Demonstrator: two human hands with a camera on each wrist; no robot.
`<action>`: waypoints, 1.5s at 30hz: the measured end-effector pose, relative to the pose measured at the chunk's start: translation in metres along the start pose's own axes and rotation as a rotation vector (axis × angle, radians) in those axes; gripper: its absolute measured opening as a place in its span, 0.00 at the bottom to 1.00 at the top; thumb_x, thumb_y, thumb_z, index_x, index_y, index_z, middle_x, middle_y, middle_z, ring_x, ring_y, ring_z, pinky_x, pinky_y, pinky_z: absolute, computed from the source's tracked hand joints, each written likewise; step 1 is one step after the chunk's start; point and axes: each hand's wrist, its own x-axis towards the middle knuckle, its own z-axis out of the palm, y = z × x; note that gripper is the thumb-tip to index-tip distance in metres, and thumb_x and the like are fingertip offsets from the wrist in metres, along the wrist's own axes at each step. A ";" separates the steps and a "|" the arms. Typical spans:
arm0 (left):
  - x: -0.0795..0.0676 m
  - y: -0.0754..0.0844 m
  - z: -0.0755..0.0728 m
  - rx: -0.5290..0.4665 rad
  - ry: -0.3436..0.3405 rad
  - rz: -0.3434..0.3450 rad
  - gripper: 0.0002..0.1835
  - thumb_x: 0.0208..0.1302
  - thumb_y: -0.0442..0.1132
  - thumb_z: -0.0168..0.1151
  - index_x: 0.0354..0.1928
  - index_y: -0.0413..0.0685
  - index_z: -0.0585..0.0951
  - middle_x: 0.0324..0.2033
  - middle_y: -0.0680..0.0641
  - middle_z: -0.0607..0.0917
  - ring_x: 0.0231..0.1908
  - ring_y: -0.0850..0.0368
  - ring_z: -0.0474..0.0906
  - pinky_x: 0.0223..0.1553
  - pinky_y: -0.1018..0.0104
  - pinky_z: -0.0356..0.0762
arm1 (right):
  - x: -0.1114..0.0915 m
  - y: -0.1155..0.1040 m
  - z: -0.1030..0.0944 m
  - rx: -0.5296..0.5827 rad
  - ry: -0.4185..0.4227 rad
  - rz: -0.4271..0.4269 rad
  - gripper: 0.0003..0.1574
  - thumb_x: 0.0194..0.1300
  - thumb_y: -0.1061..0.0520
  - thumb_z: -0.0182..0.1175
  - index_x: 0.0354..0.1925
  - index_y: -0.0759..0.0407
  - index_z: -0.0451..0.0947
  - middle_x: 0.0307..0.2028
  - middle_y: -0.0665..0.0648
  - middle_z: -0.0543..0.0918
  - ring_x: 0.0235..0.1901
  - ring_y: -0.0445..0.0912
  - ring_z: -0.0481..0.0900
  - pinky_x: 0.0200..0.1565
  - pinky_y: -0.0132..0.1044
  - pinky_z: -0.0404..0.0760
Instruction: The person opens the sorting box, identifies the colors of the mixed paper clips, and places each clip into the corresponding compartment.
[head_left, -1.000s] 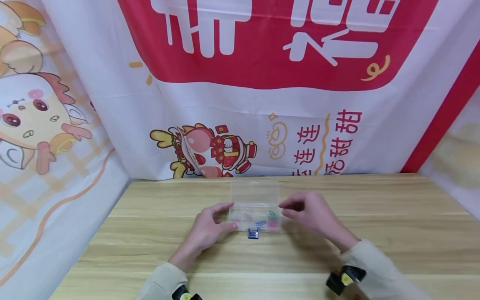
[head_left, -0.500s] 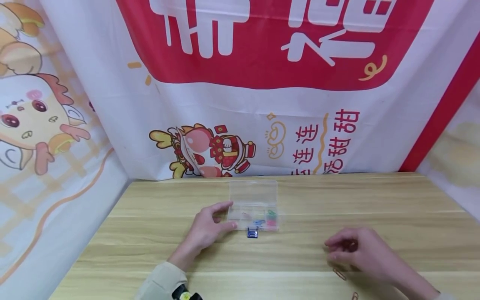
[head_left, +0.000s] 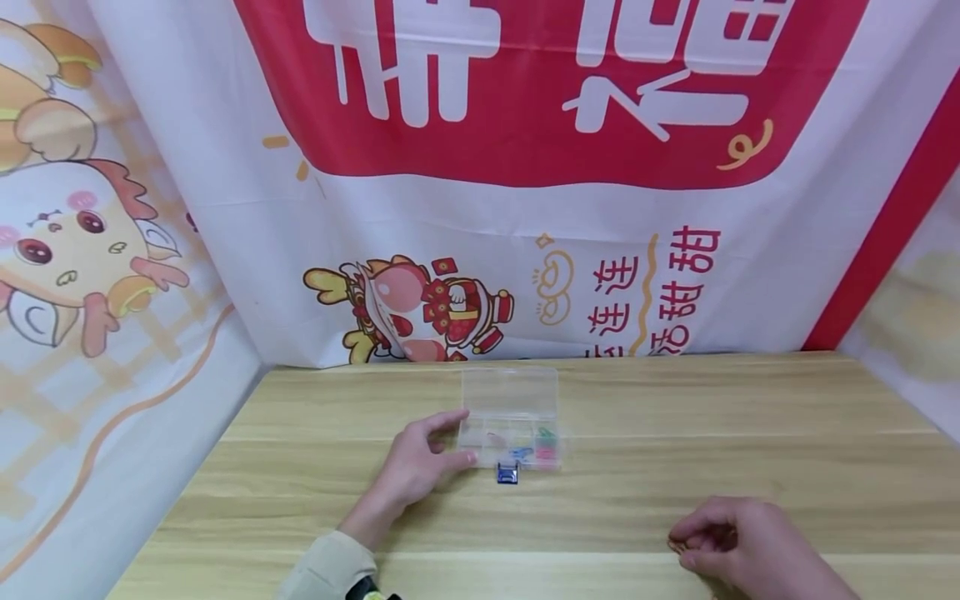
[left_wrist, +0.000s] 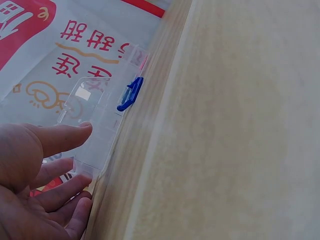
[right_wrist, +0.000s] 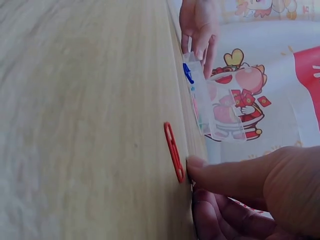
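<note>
A clear plastic compartment box stands on the table with its lid raised at the back. My left hand holds its left end, thumb at the front corner and index finger further back. A blue latch hangs at the box's front. Blue, green and pink small pieces lie in the compartments to the right. At the front right my right hand pinches a red paper clip between thumb and fingertips, mostly hidden in the right wrist view. Another red paper clip lies beside the thumb.
The wooden table runs back to a white printed cloth with red patterns, just behind the box. A second cloth with cartoon figures hangs along the left side.
My right hand has moved from the box's right side toward the front right of the table, down to the paper clips. The left hand has stayed at the box.
</note>
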 end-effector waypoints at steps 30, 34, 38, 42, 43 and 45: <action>-0.001 0.001 -0.001 0.004 -0.006 0.003 0.36 0.58 0.41 0.80 0.70 0.59 0.80 0.71 0.47 0.80 0.69 0.46 0.76 0.70 0.46 0.79 | 0.006 -0.001 0.004 -0.195 0.069 -0.090 0.05 0.63 0.57 0.76 0.39 0.51 0.92 0.33 0.39 0.89 0.31 0.25 0.76 0.31 0.27 0.82; -0.002 0.003 -0.002 0.004 -0.008 0.015 0.36 0.57 0.41 0.80 0.70 0.58 0.80 0.71 0.46 0.81 0.69 0.46 0.76 0.69 0.46 0.79 | 0.008 -0.006 0.004 -0.228 0.082 -0.038 0.06 0.62 0.57 0.75 0.39 0.48 0.92 0.32 0.38 0.88 0.30 0.25 0.74 0.31 0.26 0.80; -0.001 0.001 -0.001 0.005 -0.011 0.013 0.36 0.58 0.41 0.80 0.70 0.58 0.80 0.71 0.47 0.81 0.70 0.46 0.76 0.70 0.47 0.79 | 0.015 -0.015 0.005 -0.200 0.115 -0.014 0.06 0.61 0.58 0.75 0.37 0.46 0.92 0.32 0.39 0.89 0.30 0.26 0.75 0.31 0.26 0.80; 0.000 0.000 -0.001 0.007 -0.011 0.008 0.36 0.58 0.41 0.80 0.70 0.59 0.80 0.71 0.47 0.80 0.70 0.46 0.75 0.70 0.47 0.79 | 0.033 -0.035 0.006 -0.141 0.171 -0.014 0.06 0.62 0.57 0.76 0.37 0.44 0.92 0.34 0.41 0.91 0.31 0.28 0.78 0.32 0.26 0.82; 0.000 0.000 -0.001 0.007 -0.010 0.006 0.36 0.58 0.41 0.80 0.70 0.59 0.80 0.71 0.47 0.80 0.70 0.46 0.76 0.70 0.47 0.79 | 0.039 -0.042 0.006 -0.126 0.186 -0.017 0.06 0.61 0.57 0.76 0.37 0.44 0.92 0.34 0.42 0.92 0.31 0.29 0.79 0.33 0.26 0.82; -0.001 0.000 -0.001 0.007 -0.007 0.004 0.36 0.58 0.41 0.80 0.70 0.59 0.80 0.71 0.47 0.80 0.69 0.46 0.76 0.70 0.47 0.79 | 0.053 -0.055 0.007 -0.095 0.220 -0.060 0.06 0.61 0.57 0.76 0.38 0.46 0.92 0.35 0.44 0.92 0.33 0.31 0.82 0.34 0.27 0.84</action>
